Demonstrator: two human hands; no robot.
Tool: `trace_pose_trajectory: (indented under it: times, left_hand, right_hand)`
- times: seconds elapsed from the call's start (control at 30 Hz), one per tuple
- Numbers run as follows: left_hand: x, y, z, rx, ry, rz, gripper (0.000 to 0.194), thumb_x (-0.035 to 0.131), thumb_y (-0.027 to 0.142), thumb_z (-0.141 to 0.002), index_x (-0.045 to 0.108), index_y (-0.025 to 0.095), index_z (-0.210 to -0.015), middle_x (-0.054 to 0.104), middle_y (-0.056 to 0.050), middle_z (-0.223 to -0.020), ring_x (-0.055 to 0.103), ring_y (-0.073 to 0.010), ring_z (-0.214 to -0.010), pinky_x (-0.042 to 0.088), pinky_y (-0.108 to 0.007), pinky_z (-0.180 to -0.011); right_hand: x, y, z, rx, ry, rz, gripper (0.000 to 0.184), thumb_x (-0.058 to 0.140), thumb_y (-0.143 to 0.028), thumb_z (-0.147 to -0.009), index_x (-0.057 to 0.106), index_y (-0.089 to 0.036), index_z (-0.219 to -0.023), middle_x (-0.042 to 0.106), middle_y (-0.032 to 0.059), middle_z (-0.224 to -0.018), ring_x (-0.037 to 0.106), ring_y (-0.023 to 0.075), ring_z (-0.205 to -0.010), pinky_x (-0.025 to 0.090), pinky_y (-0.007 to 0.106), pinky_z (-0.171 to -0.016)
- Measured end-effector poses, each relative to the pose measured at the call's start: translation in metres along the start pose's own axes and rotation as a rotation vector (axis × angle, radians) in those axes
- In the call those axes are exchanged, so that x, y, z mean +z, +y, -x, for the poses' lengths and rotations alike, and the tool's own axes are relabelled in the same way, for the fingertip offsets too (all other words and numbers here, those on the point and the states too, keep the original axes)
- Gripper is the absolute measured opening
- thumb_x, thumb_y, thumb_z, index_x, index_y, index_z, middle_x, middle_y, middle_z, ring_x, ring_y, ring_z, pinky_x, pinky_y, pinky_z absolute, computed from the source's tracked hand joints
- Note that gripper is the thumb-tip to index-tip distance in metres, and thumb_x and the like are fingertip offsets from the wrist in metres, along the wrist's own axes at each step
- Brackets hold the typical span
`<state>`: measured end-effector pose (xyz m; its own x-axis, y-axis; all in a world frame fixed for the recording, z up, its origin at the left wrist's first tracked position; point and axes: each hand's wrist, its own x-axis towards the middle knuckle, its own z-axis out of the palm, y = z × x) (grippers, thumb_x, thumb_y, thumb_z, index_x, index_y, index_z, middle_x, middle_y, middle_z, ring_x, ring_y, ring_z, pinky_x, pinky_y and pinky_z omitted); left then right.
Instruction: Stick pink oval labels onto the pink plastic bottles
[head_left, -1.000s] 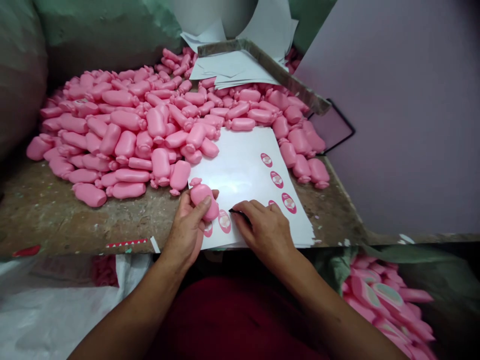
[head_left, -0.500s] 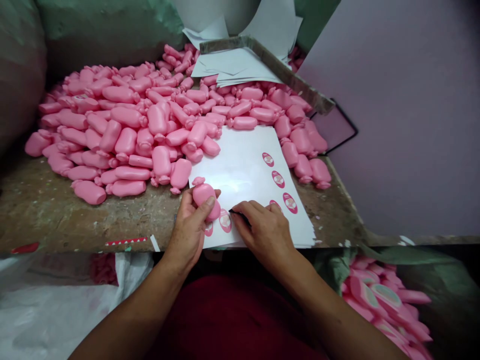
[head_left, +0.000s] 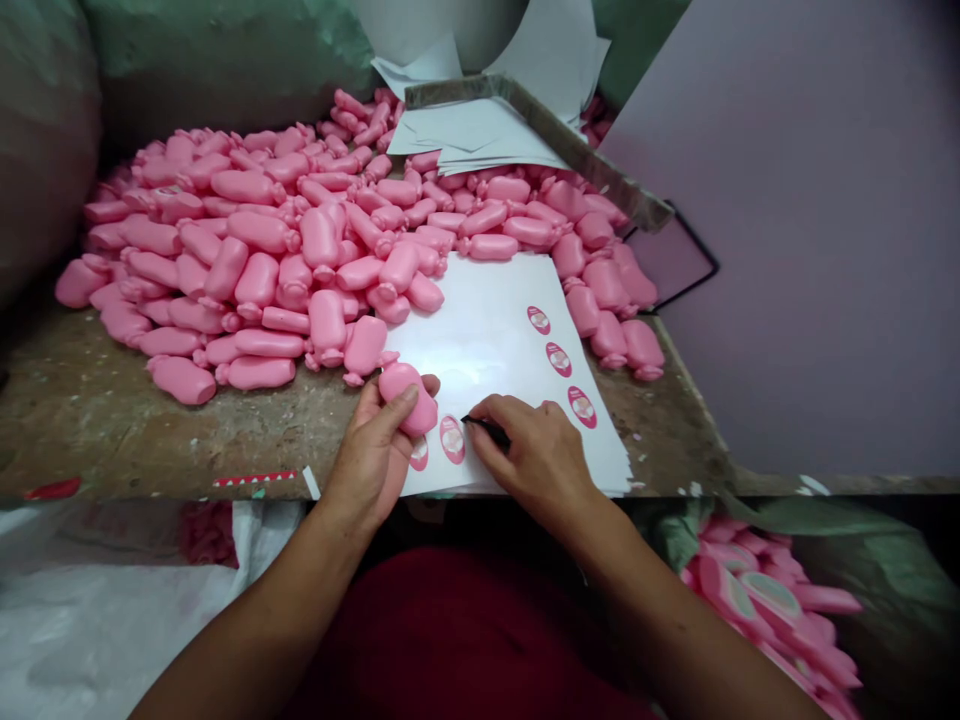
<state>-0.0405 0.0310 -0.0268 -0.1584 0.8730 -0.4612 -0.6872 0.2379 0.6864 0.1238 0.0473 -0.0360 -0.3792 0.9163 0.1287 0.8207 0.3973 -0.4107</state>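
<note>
My left hand (head_left: 375, 445) is closed around a small pink plastic bottle (head_left: 407, 395), thumb across its front, just above the lower left of a white sticker sheet (head_left: 472, 320). Pinched in my right hand (head_left: 534, 450) is a thin black pen-like tool (head_left: 491, 432). Its tip lies at the upper right edge of an oval pink-and-white sticker (head_left: 452, 440); whether it touches I cannot tell. Another sticker (head_left: 419, 454) shows partly beneath the bottle. Along the sheet's right side are more oval stickers (head_left: 559, 359).
A large heap of pink bottles (head_left: 255, 235) covers the table's left and back. Paper sheets (head_left: 480, 135) lie behind, by a raised wooden edge (head_left: 570, 145). Below the worn table (head_left: 300, 435), an open sack (head_left: 885, 560) at right holds labelled pink bottles; a white sack (head_left: 112, 620) stands at left.
The bottle in my left hand has tilted, its neck turning toward the upper left. My right hand has shifted slightly, showing more of the black tool. The view has moved a little.
</note>
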Motion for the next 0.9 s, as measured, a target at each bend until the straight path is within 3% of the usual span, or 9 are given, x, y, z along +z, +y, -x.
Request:
trace_pose_trajectory:
  times: [0.23,0.3,0.43,0.53,0.63,0.77,0.9]
  left_hand:
    - [0.001,0.000,-0.001,0.002,-0.001,-0.017,0.043,0.073,0.019,-0.077,0.056,0.020,-0.116,0.073,-0.006,-0.098,0.068,-0.0187,-0.101,0.050,-0.025,-0.080]
    - [0.001,0.000,-0.001,0.010,0.000,-0.033,0.044,0.075,0.020,-0.075,0.057,0.020,-0.115,0.073,-0.007,-0.097,0.068,-0.0181,-0.097,0.049,-0.023,-0.074]
    - [0.000,0.000,0.000,0.033,-0.019,-0.100,0.040,0.076,0.025,-0.074,0.058,0.018,-0.109,0.073,-0.007,-0.094,0.065,-0.0145,-0.078,0.042,-0.020,-0.057]
    - [0.003,0.001,0.005,0.047,-0.055,-0.124,0.043,0.078,0.025,-0.073,0.059,0.019,-0.111,0.072,-0.004,-0.093,0.066,-0.0142,-0.080,0.047,-0.021,-0.064]
    - [0.008,0.003,0.016,-0.046,-0.123,-0.125,0.046,0.079,0.026,-0.075,0.059,0.023,-0.117,0.069,-0.001,-0.094,0.066,-0.0138,-0.082,0.051,-0.024,-0.072]
    - [0.013,0.006,0.028,-0.203,-0.222,-0.060,0.042,0.075,0.048,-0.081,0.062,0.024,-0.113,0.067,-0.001,-0.092,0.067,-0.0156,-0.078,0.054,-0.026,-0.064]
    - [0.015,0.008,0.033,-0.251,-0.274,-0.070,0.054,0.065,0.068,-0.079,0.062,0.025,-0.111,0.067,-0.004,-0.092,0.068,-0.0216,-0.084,0.055,-0.028,-0.059]
  right_hand:
    - [0.005,-0.003,-0.008,0.059,-0.003,0.062,0.026,0.060,-0.041,-0.088,0.060,-0.020,-0.072,0.067,0.0004,-0.065,0.049,0.0145,-0.055,0.029,0.034,-0.070]
    - [0.000,-0.002,-0.011,0.139,-0.046,-0.075,0.030,0.063,-0.044,-0.084,0.055,-0.021,-0.065,0.059,-0.0022,-0.058,0.046,0.0134,-0.053,0.029,0.032,-0.066]
    - [-0.020,0.001,-0.014,0.291,-0.134,-0.618,0.039,0.066,-0.053,-0.078,0.049,-0.023,-0.061,0.052,-0.0036,-0.055,0.044,0.0130,-0.054,0.030,0.028,-0.056]
    - [-0.034,-0.002,-0.016,0.298,-0.143,-0.850,0.043,0.068,-0.057,-0.076,0.050,-0.023,-0.059,0.051,-0.0043,-0.052,0.042,0.0118,-0.053,0.032,0.027,-0.054]
    - [-0.040,-0.008,-0.017,0.276,-0.165,-0.887,0.042,0.071,-0.056,-0.076,0.052,-0.022,-0.060,0.053,-0.0040,-0.053,0.043,0.0117,-0.053,0.034,0.027,-0.054]
    - [-0.038,-0.013,-0.016,0.264,-0.174,-0.936,0.037,0.072,-0.050,-0.076,0.054,-0.021,-0.062,0.057,-0.0023,-0.058,0.049,0.0131,-0.058,0.037,0.028,-0.055]
    - [-0.031,-0.013,-0.014,0.273,-0.205,-0.984,0.033,0.070,-0.047,-0.076,0.054,-0.021,-0.063,0.059,-0.0020,-0.059,0.053,0.0144,-0.059,0.040,0.029,-0.057]
